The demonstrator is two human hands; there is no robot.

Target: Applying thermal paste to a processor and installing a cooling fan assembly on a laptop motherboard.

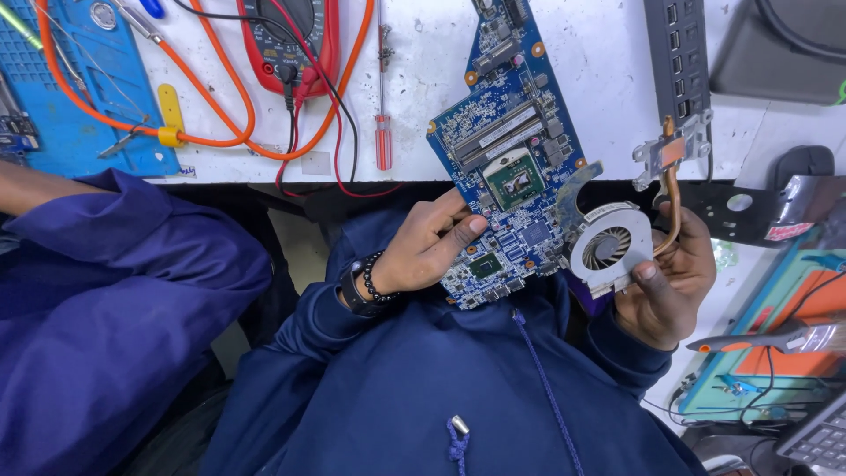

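While both hands grip parts over the person's lap, the following states apply.

Left hand (pixel 423 251): fingers (pixel 458 231) pressed together on the near left edge of the blue circuit board (pixel 511 159), thumb on its face; a beaded bracelet (pixel 374 278) circles the wrist.
Circuit board: held tilted, far end over the white bench (pixel 599 70), near end above the blue hoodie (pixel 423 388).
Right hand (pixel 670 282): fingers curled around the cooling fan (pixel 611 245), thumb pressed on its near rim.
Cooling fan: just right of the board, touching its edge; a copper heat pipe (pixel 673 189) runs far to a metal bracket (pixel 670 152).
Bench, far left: red multimeter (pixel 286 40) with orange leads (pixel 220 106); red-handled screwdriver (pixel 382 132); blue mat (pixel 79 88).
Left: another person's blue sleeve (pixel 115 291).
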